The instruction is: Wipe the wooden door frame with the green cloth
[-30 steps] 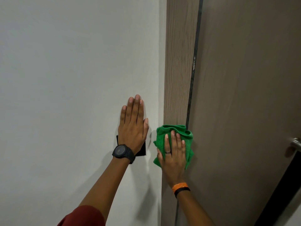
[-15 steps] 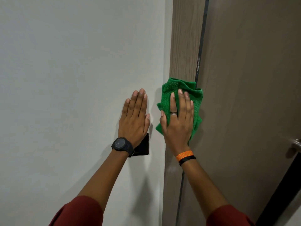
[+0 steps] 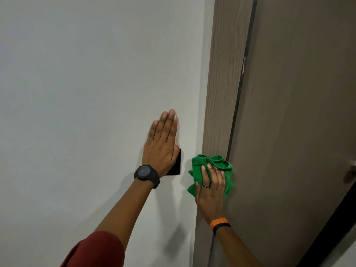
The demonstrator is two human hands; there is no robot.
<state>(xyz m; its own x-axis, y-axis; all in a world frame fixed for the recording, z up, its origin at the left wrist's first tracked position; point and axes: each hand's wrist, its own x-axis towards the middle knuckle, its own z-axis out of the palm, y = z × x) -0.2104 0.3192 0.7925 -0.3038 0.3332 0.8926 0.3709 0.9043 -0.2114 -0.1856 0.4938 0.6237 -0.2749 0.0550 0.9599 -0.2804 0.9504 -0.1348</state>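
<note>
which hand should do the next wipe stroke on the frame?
Right. The right hand already presses the cloth flat against the frame. The left hand lies flat on the wall, over a black plate, off the frame.

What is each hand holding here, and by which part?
The right hand presses the bunched green cloth by its lower middle against the door frame. The left hand holds nothing, flat on the wall.

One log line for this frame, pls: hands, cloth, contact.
right hand: pressing green cloth on door frame | left hand: flat on wall, over black plate | step: wiping
</note>
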